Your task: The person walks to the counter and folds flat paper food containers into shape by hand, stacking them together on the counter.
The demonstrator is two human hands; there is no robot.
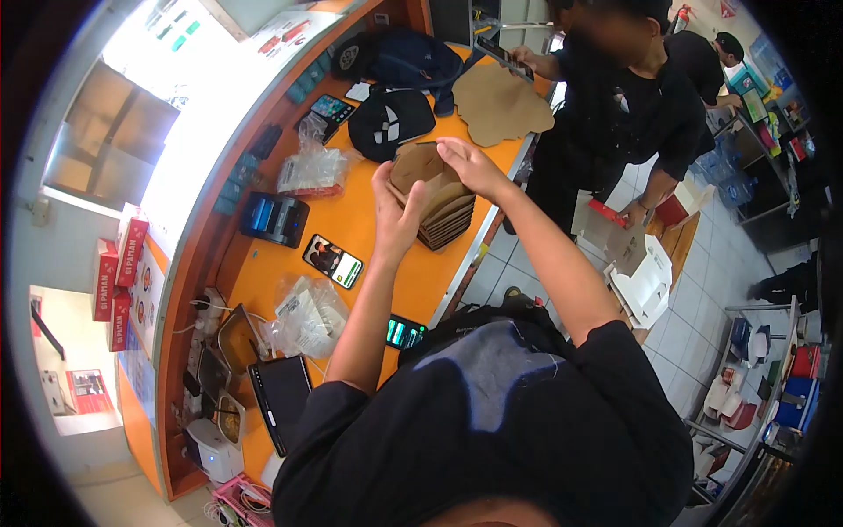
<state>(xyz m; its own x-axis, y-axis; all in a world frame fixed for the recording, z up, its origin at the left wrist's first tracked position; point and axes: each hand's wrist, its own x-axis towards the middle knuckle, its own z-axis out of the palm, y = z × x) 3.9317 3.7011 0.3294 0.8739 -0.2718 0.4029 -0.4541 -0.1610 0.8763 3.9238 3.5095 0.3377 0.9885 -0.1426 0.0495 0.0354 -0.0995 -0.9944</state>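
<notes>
Between my two hands is a brown cardboard food box (416,167), its top open. My left hand (398,213) grips its near left side, with the thumb raised along the wall. The fingers of my right hand (471,167) press on its right upper edge. Just beneath it, on the orange counter, stands a stack of nested brown boxes (450,226); whether the held box touches the stack I cannot tell. Flat brown cardboard blanks (500,101) lie beyond my right hand.
A black cap (391,123) and a dark backpack (413,61) sit at the counter's far end. A phone (333,261), a small printer (274,218) and plastic bags (307,316) lie to the left. A co-worker (615,105) stands at right, near white boxes (645,281).
</notes>
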